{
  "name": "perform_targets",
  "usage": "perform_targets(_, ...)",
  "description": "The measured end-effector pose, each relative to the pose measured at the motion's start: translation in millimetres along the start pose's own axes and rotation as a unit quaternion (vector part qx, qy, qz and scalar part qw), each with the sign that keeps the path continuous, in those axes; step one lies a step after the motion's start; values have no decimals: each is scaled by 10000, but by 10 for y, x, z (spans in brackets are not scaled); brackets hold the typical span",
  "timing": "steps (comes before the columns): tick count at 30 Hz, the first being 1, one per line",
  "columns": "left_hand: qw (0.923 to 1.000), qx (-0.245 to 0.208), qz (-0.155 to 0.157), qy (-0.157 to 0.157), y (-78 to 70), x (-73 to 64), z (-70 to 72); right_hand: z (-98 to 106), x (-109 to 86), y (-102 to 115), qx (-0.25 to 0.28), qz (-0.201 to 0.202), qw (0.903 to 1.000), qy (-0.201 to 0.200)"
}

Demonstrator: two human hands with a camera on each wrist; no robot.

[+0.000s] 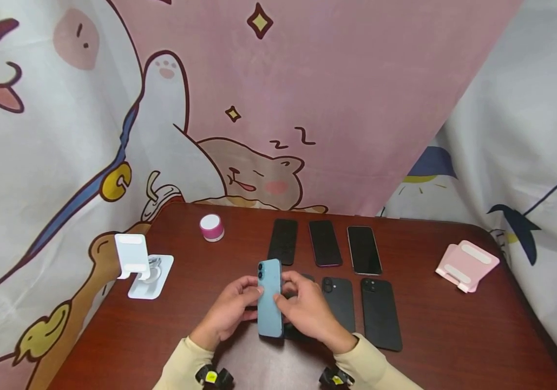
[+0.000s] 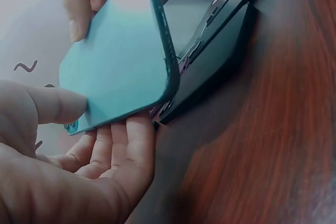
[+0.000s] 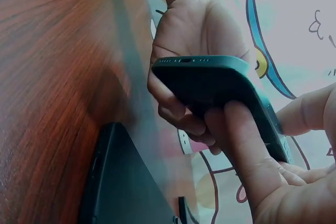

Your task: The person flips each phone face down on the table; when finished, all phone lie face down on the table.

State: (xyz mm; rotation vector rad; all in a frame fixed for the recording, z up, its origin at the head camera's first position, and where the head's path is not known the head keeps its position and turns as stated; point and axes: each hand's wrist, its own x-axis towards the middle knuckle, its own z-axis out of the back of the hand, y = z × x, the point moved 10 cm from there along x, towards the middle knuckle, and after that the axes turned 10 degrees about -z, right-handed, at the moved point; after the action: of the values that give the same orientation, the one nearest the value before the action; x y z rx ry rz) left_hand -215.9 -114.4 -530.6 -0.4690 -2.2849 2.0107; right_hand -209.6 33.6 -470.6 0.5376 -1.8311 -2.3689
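A light blue smartphone (image 1: 270, 303) is held above the table, its back with two camera lenses turned up in the head view. My left hand (image 1: 231, 306) grips its left edge, thumb on the back and fingers underneath, as the left wrist view also shows. From the other edge my right hand (image 1: 309, 309) pinches it between thumb and fingers. In the right wrist view the phone's dark screen side (image 3: 202, 80) and charging port show, with fingers against that side. Beneath my right hand lies another dark phone, mostly hidden.
Black phones (image 1: 340, 303) (image 1: 381, 314) lie right of my hands; behind are three more (image 1: 283, 241) (image 1: 326, 244) (image 1: 364, 250). A white folding stand (image 1: 151, 287) is at left, a pink one (image 1: 468, 265) at right. A pink-and-white round container (image 1: 211, 227) sits at back left.
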Motion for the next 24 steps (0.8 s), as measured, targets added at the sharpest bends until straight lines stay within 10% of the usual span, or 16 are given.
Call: perform_targets(24,9909,1101,-116,-770,-53,-85,326,-82,168,-306,366,-464,9981,184)
